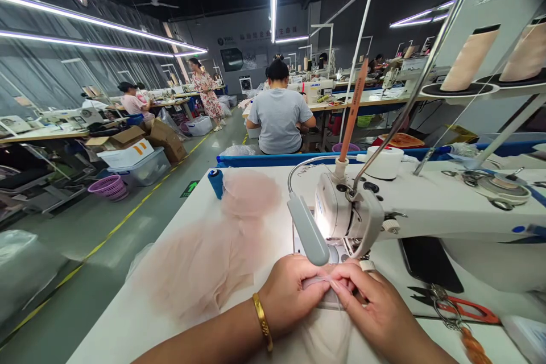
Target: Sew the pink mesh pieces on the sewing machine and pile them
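Left hand (292, 287) and right hand (367, 298) are meeting at the lower centre of the frame, each pressing thumb against fingers and pinching a sheer pale fabric (326, 333), which is hanging between the wrists toward the bottom edge. Just above them, a sewing machine (335, 205) is standing on a white table (111, 338). Left of centre, a pinkish sheer heap (200, 264) is lying near a blue spool (216, 183); at lower right, orange-handled snips (473, 309) are resting beside a black phone (430, 264).
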The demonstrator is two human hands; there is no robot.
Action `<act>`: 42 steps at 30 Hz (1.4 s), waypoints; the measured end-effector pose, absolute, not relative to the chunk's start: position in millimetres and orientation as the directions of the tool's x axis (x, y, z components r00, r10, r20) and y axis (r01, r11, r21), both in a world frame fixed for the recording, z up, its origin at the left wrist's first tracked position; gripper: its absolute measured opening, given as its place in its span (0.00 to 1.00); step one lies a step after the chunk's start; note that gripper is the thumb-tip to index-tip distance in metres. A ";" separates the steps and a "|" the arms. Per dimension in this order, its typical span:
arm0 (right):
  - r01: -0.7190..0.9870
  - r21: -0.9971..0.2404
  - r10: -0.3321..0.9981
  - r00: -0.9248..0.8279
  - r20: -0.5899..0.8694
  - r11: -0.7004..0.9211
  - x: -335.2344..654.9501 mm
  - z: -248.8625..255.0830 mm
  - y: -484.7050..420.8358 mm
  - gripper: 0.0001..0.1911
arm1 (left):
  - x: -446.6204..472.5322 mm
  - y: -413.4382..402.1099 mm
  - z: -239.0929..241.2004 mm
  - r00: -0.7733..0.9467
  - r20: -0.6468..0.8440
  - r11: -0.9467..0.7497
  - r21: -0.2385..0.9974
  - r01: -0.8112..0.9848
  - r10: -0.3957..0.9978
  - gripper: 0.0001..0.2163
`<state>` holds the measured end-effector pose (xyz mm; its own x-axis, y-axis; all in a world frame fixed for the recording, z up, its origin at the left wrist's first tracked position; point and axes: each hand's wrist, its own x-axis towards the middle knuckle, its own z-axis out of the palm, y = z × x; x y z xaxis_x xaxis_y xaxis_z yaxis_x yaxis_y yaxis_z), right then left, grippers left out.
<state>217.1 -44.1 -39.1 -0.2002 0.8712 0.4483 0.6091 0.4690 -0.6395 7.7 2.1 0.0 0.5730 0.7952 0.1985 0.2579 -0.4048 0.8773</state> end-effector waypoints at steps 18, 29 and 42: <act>0.557 -0.641 0.844 -0.255 0.472 0.527 225.6 -34.4 -40.8 0.09 | 10.7 2.9 -4.2 0.554 -0.033 -0.139 0.954 0.266 0.832 0.11; 0.531 -0.665 0.842 -0.211 0.496 0.525 221.3 -33.6 -43.4 0.11 | 16.1 0.7 -2.3 0.521 0.143 -0.278 0.941 0.192 0.842 0.08; 0.554 -0.652 0.851 -0.253 0.461 0.518 221.7 -36.3 -42.5 0.12 | 20.0 1.0 -8.8 0.492 -0.068 -0.063 0.968 0.245 0.868 0.12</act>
